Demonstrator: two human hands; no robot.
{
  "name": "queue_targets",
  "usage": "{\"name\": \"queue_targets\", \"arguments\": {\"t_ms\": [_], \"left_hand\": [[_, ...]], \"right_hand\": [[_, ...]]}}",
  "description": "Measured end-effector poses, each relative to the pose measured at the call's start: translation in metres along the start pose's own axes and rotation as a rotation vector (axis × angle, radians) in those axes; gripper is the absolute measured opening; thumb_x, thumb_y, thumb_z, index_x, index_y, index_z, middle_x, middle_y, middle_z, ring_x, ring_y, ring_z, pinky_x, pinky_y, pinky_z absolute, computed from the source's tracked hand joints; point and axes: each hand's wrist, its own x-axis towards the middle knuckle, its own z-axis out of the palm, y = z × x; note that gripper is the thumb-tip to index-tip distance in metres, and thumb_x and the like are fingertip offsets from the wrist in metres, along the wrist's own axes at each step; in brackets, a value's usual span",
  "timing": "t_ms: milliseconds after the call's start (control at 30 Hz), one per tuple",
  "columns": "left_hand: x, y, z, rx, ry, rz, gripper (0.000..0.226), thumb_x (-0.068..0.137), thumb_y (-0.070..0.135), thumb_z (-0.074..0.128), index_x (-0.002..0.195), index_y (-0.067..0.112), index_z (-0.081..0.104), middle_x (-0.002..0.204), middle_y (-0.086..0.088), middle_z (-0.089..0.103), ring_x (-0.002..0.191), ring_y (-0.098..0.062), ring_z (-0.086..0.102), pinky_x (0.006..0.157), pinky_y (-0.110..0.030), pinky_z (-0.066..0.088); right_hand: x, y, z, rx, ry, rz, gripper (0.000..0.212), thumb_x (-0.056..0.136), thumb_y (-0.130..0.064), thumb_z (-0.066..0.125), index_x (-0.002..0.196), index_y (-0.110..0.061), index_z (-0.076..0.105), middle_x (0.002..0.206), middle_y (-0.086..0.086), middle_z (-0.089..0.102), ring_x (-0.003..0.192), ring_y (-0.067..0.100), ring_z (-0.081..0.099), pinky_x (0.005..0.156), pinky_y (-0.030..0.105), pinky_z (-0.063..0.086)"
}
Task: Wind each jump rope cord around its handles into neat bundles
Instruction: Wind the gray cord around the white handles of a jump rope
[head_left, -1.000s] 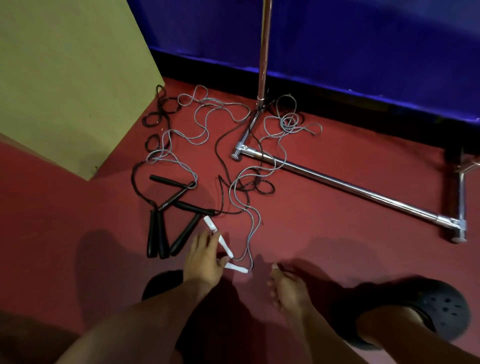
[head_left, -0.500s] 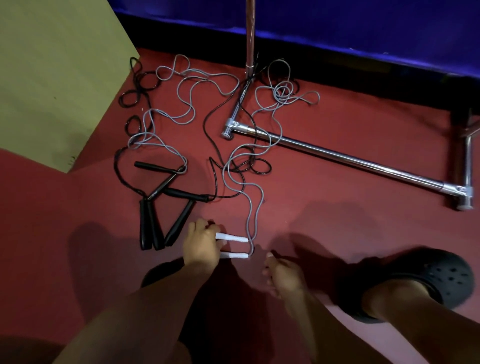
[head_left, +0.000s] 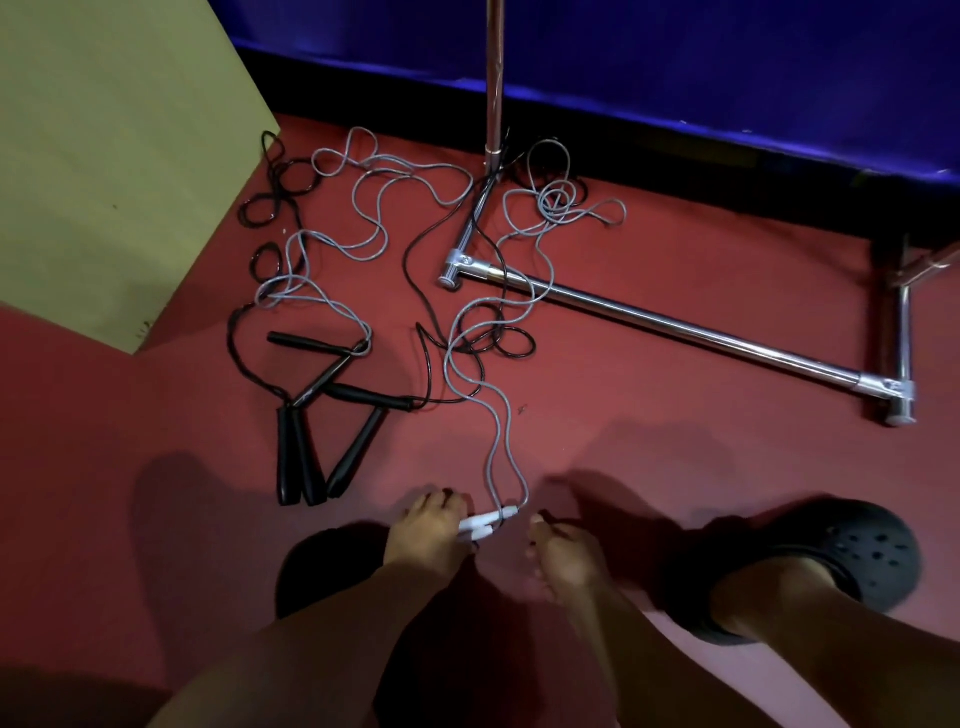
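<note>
Cardboard (head_left: 104, 156), a big tan sheet, covers the far left corner of the red floor (head_left: 675, 441). Just right of it, black cord (head_left: 270, 202) lies in loose loops, running down to a cluster of black handles (head_left: 311, 447) that fan out near my left side, some touching one another. Grey cord (head_left: 374, 208) wanders across the middle, crossing the black cord in several places and passing over the chrome bar (head_left: 675, 327) that lies slanted on the floor. A chrome pole (head_left: 494, 78) stands upright behind it, against the blue wall (head_left: 675, 62). Two strands of the grey cord come down toward me and end at the white handles (head_left: 485, 524), which sit side by side. My left hand (head_left: 426, 535) has its fingers curled around those handles, gripping both together. My right hand (head_left: 563, 561) is just beside their cord end, fingers loosely curled with nothing in them. Farther right, my foot in a black clog (head_left: 831, 561) rests on the floor.
</note>
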Motion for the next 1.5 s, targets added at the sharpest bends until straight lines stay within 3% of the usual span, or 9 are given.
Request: {"name": "queue_targets", "arguments": {"t_ms": [67, 267, 700, 933, 1033, 1167, 1267, 1333, 1500], "left_hand": [[-0.007, 0.005, -0.001, 0.051, -0.044, -0.019, 0.044, 0.09, 0.049, 0.057, 0.125, 0.023, 0.049, 0.128, 0.0, 0.052, 0.121, -0.025, 0.05, 0.093, -0.034, 0.042], [-0.028, 0.024, -0.008, 0.018, -0.123, -0.033, 0.043, 0.097, 0.056, 0.045, 0.122, 0.022, 0.055, 0.126, -0.006, 0.061, 0.117, -0.03, 0.059, 0.09, -0.036, 0.047], [-0.043, 0.02, 0.006, -0.095, -0.16, -0.102, 0.036, 0.086, 0.037, 0.062, 0.119, 0.023, 0.055, 0.124, -0.001, 0.064, 0.114, -0.026, 0.061, 0.086, -0.032, 0.047], [-0.023, 0.034, 0.0, -0.257, -0.161, -0.092, 0.028, 0.089, 0.036, 0.058, 0.111, 0.02, 0.064, 0.117, -0.005, 0.067, 0.109, -0.027, 0.063, 0.082, -0.03, 0.048], [-0.02, 0.042, -0.005, -0.378, -0.107, -0.109, 0.024, 0.091, 0.032, 0.065, 0.108, 0.016, 0.068, 0.108, -0.004, 0.07, 0.098, -0.021, 0.064, 0.07, -0.024, 0.037], [-0.018, 0.056, -0.025, -0.468, -0.048, -0.058, 0.009, 0.09, 0.03, 0.068, 0.094, 0.022, 0.067, 0.087, 0.004, 0.063, 0.083, -0.016, 0.057, 0.065, -0.025, 0.032], [-0.015, 0.063, -0.051, -0.466, -0.005, 0.001, 0.027, 0.089, 0.031, 0.068, 0.07, 0.025, 0.05, 0.074, 0.009, 0.057, 0.077, -0.019, 0.055, 0.063, -0.029, 0.033], [-0.02, 0.07, -0.078, -0.478, 0.035, 0.056, 0.027, 0.089, 0.032, 0.068, 0.07, 0.026, 0.049, 0.074, 0.009, 0.058, 0.076, -0.019, 0.057, 0.064, -0.03, 0.038], [-0.04, 0.09, -0.146, -0.484, 0.123, 0.238, 0.017, 0.089, 0.032, 0.068, 0.083, 0.019, 0.059, 0.08, 0.003, 0.063, 0.078, -0.021, 0.059, 0.065, -0.031, 0.041]], "right_hand": [[0.002, 0.007, 0.002, -0.078, 0.004, -0.048, 0.044, 0.08, -0.055, 0.055, 0.059, -0.019, 0.067, 0.049, -0.005, 0.057, 0.046, 0.014, 0.048, 0.05, 0.023, 0.033], [-0.004, 0.014, 0.001, -0.141, 0.004, -0.073, 0.039, 0.086, -0.042, 0.053, 0.064, -0.012, 0.065, 0.062, 0.002, 0.063, 0.058, 0.021, 0.054, 0.059, 0.029, 0.037], [-0.025, 0.014, -0.015, 0.083, 0.037, -0.017, 0.016, 0.099, -0.017, 0.055, 0.084, -0.011, 0.06, 0.064, 0.003, 0.055, 0.033, 0.001, 0.047, 0.034, 0.013, 0.033], [-0.013, 0.009, -0.021, 0.044, 0.057, -0.018, 0.021, 0.096, -0.027, 0.058, 0.081, -0.015, 0.065, 0.065, 0.002, 0.062, 0.046, 0.01, 0.05, 0.046, 0.022, 0.034], [-0.014, 0.004, -0.02, 0.018, 0.041, -0.034, 0.025, 0.097, -0.028, 0.057, 0.08, -0.012, 0.066, 0.069, 0.005, 0.063, 0.051, 0.012, 0.049, 0.049, 0.022, 0.033], [-0.03, -0.01, -0.027, 0.018, 0.027, -0.055, 0.028, 0.098, -0.028, 0.054, 0.076, -0.013, 0.063, 0.073, 0.007, 0.062, 0.054, 0.012, 0.047, 0.049, 0.021, 0.033], [-0.046, -0.038, -0.044, -0.048, 0.046, -0.133, 0.035, 0.096, -0.032, 0.057, 0.066, -0.015, 0.061, 0.066, 0.007, 0.06, 0.054, 0.019, 0.051, 0.053, 0.03, 0.045], [-0.065, -0.065, -0.058, -0.07, 0.058, -0.187, 0.035, 0.094, -0.036, 0.058, 0.067, -0.014, 0.061, 0.064, 0.006, 0.06, 0.056, 0.022, 0.052, 0.057, 0.036, 0.049], [-0.116, -0.125, -0.082, 0.007, 0.05, -0.377, 0.03, 0.098, -0.034, 0.057, 0.076, -0.013, 0.062, 0.062, 0.003, 0.058, 0.044, 0.015, 0.044, 0.043, 0.022, 0.034]]}}
